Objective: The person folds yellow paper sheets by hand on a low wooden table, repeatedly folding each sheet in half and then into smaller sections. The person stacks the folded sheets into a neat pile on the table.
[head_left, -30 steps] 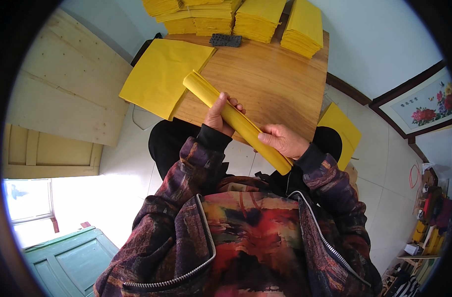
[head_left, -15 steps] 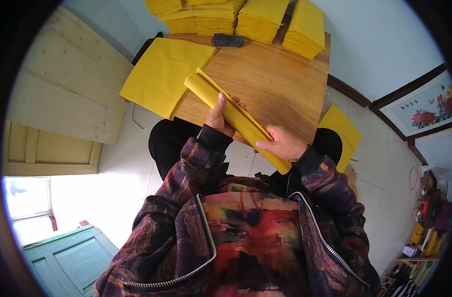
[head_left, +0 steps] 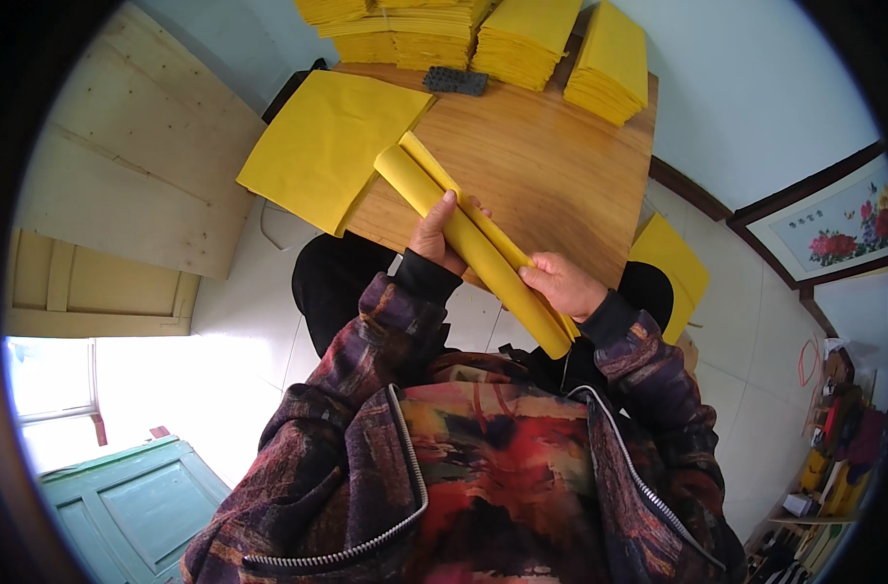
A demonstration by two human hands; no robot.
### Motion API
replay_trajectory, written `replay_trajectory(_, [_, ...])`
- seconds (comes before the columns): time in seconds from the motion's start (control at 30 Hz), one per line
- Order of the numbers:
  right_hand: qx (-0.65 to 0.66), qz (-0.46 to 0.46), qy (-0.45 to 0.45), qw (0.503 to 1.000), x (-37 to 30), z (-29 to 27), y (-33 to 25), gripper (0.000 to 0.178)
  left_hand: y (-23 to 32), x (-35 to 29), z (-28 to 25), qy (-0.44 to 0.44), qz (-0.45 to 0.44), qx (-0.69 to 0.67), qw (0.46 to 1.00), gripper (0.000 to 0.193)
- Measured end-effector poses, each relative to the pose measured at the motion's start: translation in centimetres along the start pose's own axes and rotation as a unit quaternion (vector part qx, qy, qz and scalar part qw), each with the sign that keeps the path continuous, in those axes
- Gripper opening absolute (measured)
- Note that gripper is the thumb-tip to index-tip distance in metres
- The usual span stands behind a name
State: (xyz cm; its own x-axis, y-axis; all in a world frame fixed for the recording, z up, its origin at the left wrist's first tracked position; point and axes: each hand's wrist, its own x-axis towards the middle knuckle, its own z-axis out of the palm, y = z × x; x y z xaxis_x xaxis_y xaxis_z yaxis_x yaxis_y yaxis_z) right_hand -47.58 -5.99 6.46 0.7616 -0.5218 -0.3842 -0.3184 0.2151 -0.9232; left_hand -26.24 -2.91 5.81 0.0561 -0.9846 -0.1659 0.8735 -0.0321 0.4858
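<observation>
Yellow paper (head_left: 494, 271), curled lengthwise into a loose roll, slants over the near table edge toward my lap. It looks like more than one layer, with a narrow fold showing along its right side. Around its middle is my left hand (head_left: 438, 236), thumb on top and fingertips showing on the far side. My right hand (head_left: 567, 285) pinches the paper's right edge nearer the lower end; the fingers underneath are hidden. Flat yellow sheets (head_left: 322, 141) lie on the table's left corner, overhanging its edge.
On the wooden table (head_left: 561, 185), several tall stacks of yellow paper (head_left: 609, 63) line the back, with a dark grey block (head_left: 455, 81) before them. More yellow sheets (head_left: 672, 277) are beside my right knee. A wooden board (head_left: 142, 156) leans at left; a framed picture (head_left: 843, 229) is at right.
The roll has turned a little and spread, so its folded right part stands further from the main curl. My right hand's thumb has shifted toward the paper's right edge. The view has shifted slightly.
</observation>
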Motion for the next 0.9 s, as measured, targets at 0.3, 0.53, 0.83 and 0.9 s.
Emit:
replay_trajectory(0.3, [-0.111,-0.022,0.091,0.989,0.3,0.2,-1.3,0.022,-1.3,0.9,-1.0,0.036,-0.031,-0.013,0.999,0.034])
replay_trajectory(0.53, [-0.341,-0.012,0.156,0.927,1.2,-4.6,-3.4,0.019,-3.1,3.2,-0.8,0.007,-0.021,-0.051,0.998,0.04])
replay_trajectory(0.83, [-0.519,-0.033,0.202,0.83,5.1,-11.4,-5.1,0.023,1.0,-1.1,-2.9,0.149,0.065,0.327,0.931,0.046])
replay_trajectory(0.9, [-0.514,-0.016,0.169,0.841,6.2,-12.2,-4.8,0.027,1.6,-2.6,-2.9,0.1,0.186,0.526,0.824,0.044])
